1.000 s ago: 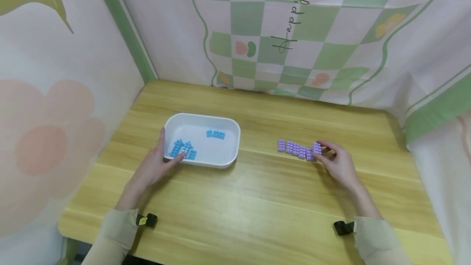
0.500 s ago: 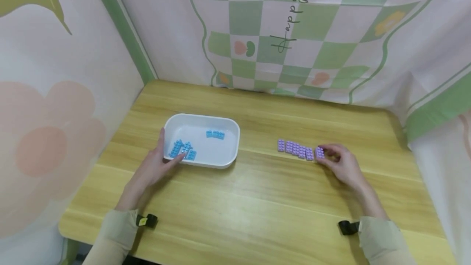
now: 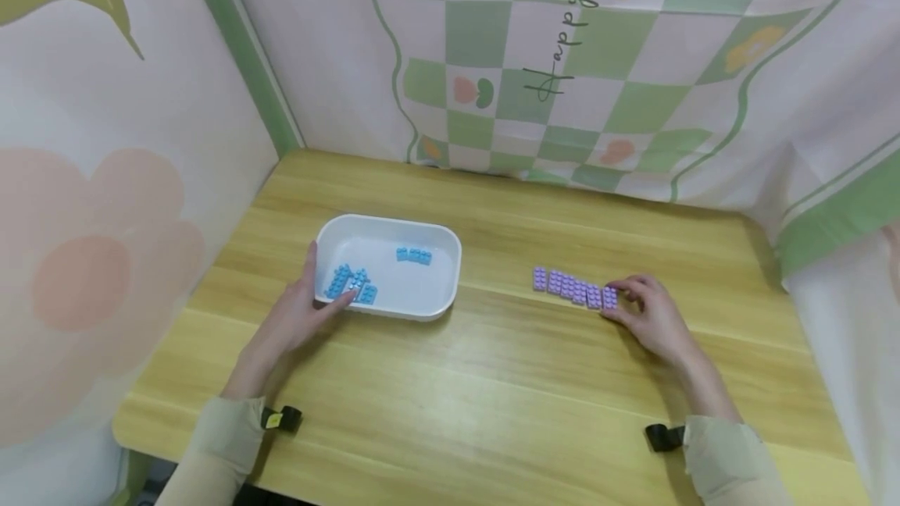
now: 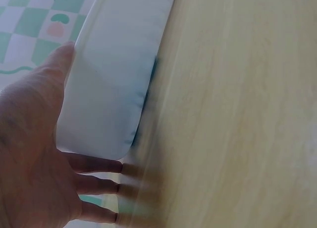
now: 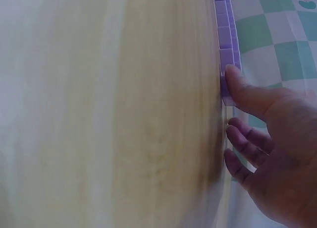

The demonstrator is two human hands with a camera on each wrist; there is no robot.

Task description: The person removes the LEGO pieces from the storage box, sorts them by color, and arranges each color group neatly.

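At the left of the head view, my left hand point(image 3: 291, 320) grips the near left corner of a white plastic tray point(image 3: 404, 287), thumb over the front rim. Inside the tray lie loose blue building bricks point(image 3: 339, 281) by my thumb and a short line of blue bricks point(image 3: 414, 256) toward the back. My right hand point(image 3: 654, 322) pinches a purple building brick point(image 3: 609, 298) between thumb and fingers at the right end of a row of purple bricks point(image 3: 562, 286). In the right wrist view, my thumb rests on the side of that end purple brick point(image 5: 228, 91), which stands against its neighbour.
Everything stands on a wooden table point(image 3: 436, 397) with a rounded front left corner. Behind it hangs a green and white checked curtain point(image 3: 534, 61); a printed cloth point(image 3: 105, 217) hangs at the left. Bare wood lies between the tray and the purple row.
The end purple brick has gone from raised at the row's end, out to the right, then back left onto the table beside the row. My left hand and the tray have stayed put.
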